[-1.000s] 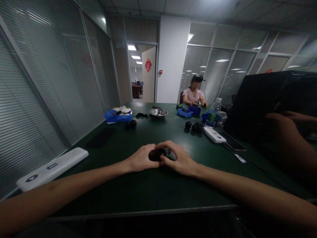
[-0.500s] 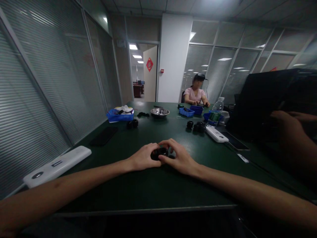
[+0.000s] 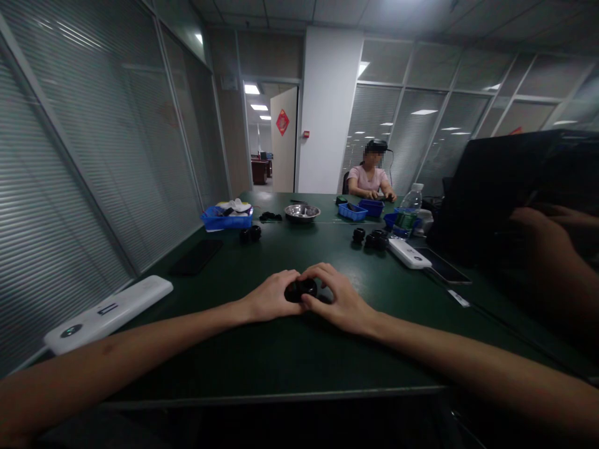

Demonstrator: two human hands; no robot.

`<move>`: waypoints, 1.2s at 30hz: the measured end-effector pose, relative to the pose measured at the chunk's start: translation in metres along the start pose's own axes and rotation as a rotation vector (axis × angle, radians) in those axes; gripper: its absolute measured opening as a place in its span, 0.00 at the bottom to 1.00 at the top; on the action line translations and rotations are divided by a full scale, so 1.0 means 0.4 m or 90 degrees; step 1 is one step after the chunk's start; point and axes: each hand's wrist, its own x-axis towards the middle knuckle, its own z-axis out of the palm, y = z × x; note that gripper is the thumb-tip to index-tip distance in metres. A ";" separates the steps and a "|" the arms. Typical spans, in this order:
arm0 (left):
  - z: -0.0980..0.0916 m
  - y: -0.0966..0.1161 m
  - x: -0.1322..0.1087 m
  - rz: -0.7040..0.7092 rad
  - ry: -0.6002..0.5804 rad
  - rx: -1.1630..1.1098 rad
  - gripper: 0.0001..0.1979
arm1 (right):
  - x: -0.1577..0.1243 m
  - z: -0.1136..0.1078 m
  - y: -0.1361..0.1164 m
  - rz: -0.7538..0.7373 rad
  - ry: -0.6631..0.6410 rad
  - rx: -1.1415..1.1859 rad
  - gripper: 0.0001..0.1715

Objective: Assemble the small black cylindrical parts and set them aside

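Note:
A glossy black round part [image 3: 307, 287] sits low over the green table [image 3: 262, 362], between my two hands. My left hand [image 3: 271, 296] is closed around its left side, thumb towards me and fingers on the far side. From the right, my right hand [image 3: 344, 296] grips the same part with curled fingers and thumb. Its lower side is hidden by the hands, so I cannot tell its exact kind. Similar black round parts stand farther off, a pair [image 3: 250, 234] at left and several [image 3: 375, 240] at right.
A steel bowl [image 3: 302, 217], blue baskets [image 3: 228, 221] and a plastic bottle [image 3: 408, 212] stand farther back. White power banks [image 3: 112, 312] and dark phones [image 3: 444, 265] lie at both sides. A person [image 3: 369, 178] sits opposite; another person's hand [image 3: 538, 231] is at right, beside a black panel.
The fingers of my right hand have shifted slightly on the black round part, which shows a little more of its top. My left hand stays almost still.

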 end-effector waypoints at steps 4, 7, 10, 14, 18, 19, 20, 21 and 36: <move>-0.004 0.012 -0.001 -0.012 -0.011 -0.005 0.18 | 0.003 -0.011 -0.009 -0.002 -0.015 -0.028 0.13; -0.004 0.014 -0.001 -0.008 -0.004 0.007 0.17 | 0.005 -0.017 -0.012 -0.057 -0.041 -0.025 0.14; -0.003 0.011 0.000 -0.009 -0.006 0.012 0.18 | 0.003 -0.017 -0.008 -0.065 -0.031 -0.036 0.16; -0.001 0.007 0.002 -0.005 -0.008 0.016 0.18 | 0.003 -0.013 0.001 -0.038 -0.031 -0.074 0.16; 0.001 0.002 0.003 0.001 -0.005 0.020 0.17 | 0.006 -0.014 -0.002 -0.087 -0.048 -0.089 0.17; 0.001 0.000 0.003 -0.001 -0.005 0.018 0.18 | 0.006 -0.015 -0.004 -0.094 -0.049 -0.094 0.18; 0.002 -0.001 0.003 -0.002 -0.005 0.016 0.19 | 0.006 -0.017 -0.007 -0.093 -0.046 -0.103 0.18; 0.002 -0.001 0.003 -0.003 -0.007 0.012 0.20 | 0.007 -0.019 -0.010 -0.087 -0.042 -0.114 0.18; -0.001 0.002 -0.001 0.003 -0.006 0.013 0.19 | 0.000 -0.020 0.005 -0.070 -0.043 -0.076 0.15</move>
